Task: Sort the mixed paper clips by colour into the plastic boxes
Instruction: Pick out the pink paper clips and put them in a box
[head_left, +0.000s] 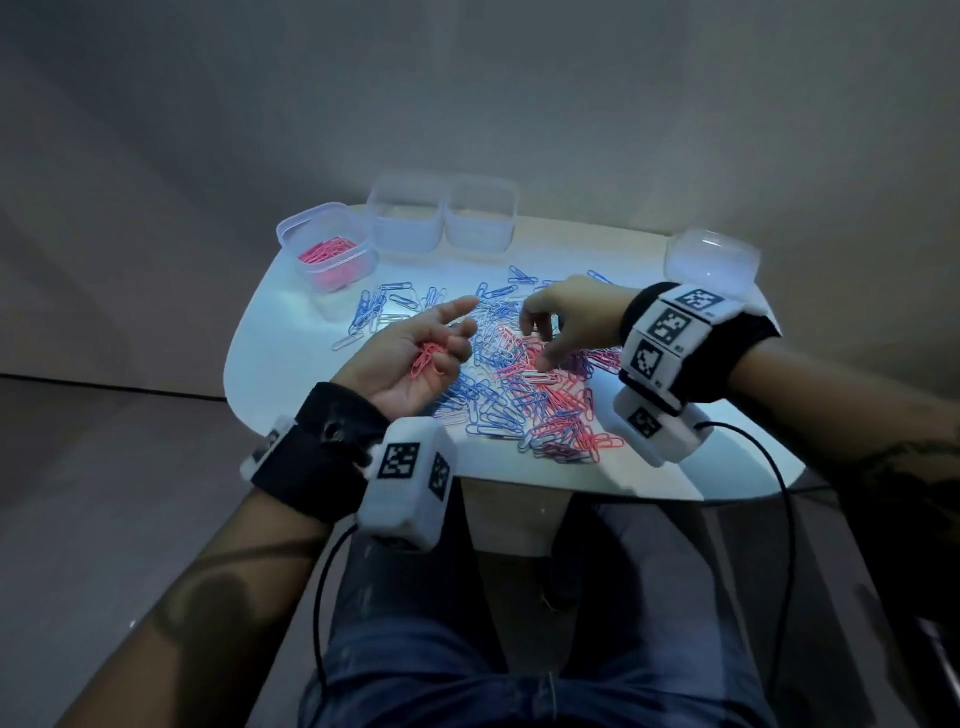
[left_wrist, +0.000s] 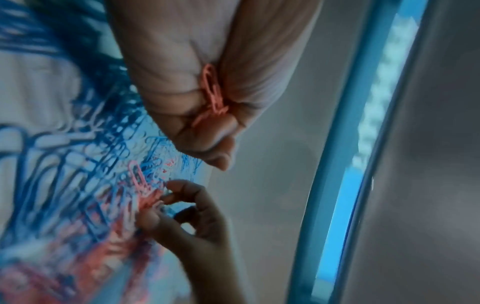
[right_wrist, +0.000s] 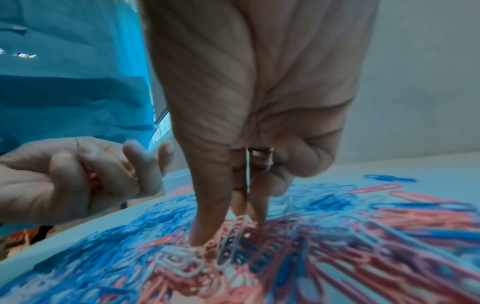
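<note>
Centrally, a mixed heap of paper clips (head_left: 524, 384) is spread over the white table (head_left: 260, 358): blue, pink and white ones tangled together, with blue mostly toward the left and far side and pink toward the right and near edge.

Left hand (head_left: 415, 358) is held palm up just above the heap's left edge. A small bunch of pink clips (head_left: 427, 358) is cupped in the palm, with the lower fingers curled over it; the index finger is extended. In the left wrist view the bunch (left_wrist: 211, 92) is seen pinched in the fold of the palm.

Right hand (head_left: 563, 317) is placed over the middle of the heap, palm down, fingers bent toward the clips. In the right wrist view the fingertips (right_wrist: 205, 226) are pressed into a pink patch of the heap, thumb and forefinger drawn close together; whether a clip is actually pinched cannot be told. A ring (right_wrist: 261, 157) is worn on one finger.

Four clear plastic boxes are noted along the far edge. The left box (head_left: 327, 249) is partly filled with pink clips. Two boxes (head_left: 405, 215) (head_left: 480, 218) stand side by side behind it, touching or nearly so. A fourth box (head_left: 711, 260) sits apart at the far right.

Marker-tagged wrist units with black cables (head_left: 779, 467) are strapped to both forearms.
</note>
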